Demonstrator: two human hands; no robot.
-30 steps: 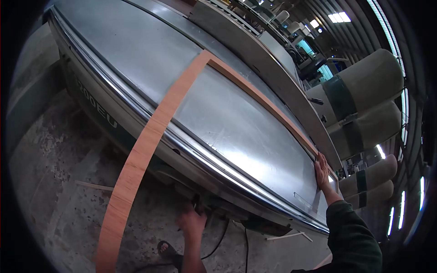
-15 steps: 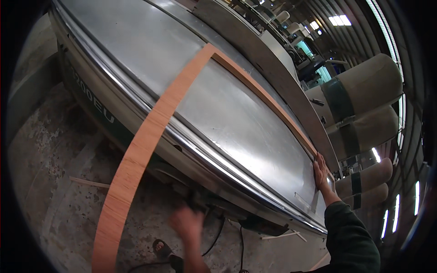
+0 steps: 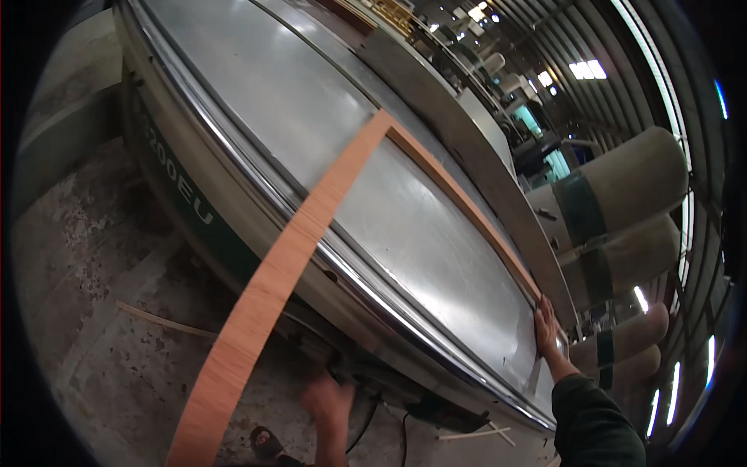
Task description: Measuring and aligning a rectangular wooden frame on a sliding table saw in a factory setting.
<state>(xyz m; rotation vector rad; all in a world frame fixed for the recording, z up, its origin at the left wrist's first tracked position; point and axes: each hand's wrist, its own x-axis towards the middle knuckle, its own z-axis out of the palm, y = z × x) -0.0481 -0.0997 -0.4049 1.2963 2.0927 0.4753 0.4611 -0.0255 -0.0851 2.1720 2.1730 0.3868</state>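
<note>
Right grip (image 3: 546, 323) touched the narrow strip (image 3: 466, 205) on the counter (image 3: 428, 249), left grip (image 3: 327, 398) sat below it; closure of either could not be told. Wide strip (image 3: 272, 284) lay across, overhanging the counter; both placed, remainder unclear.

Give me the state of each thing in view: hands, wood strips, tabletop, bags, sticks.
Left hand: below the edge of the metal tabletop, blurred; grip unclear.
Right hand: open, touching the narrow wood strip.
Narrow wood strip: lying on the tabletop.
Wide wood strip: overhanging the tabletop's near edge.
Metal tabletop: shiny.
Cream bags: puffed out.
Pale sticks: lying crossed.
</note>
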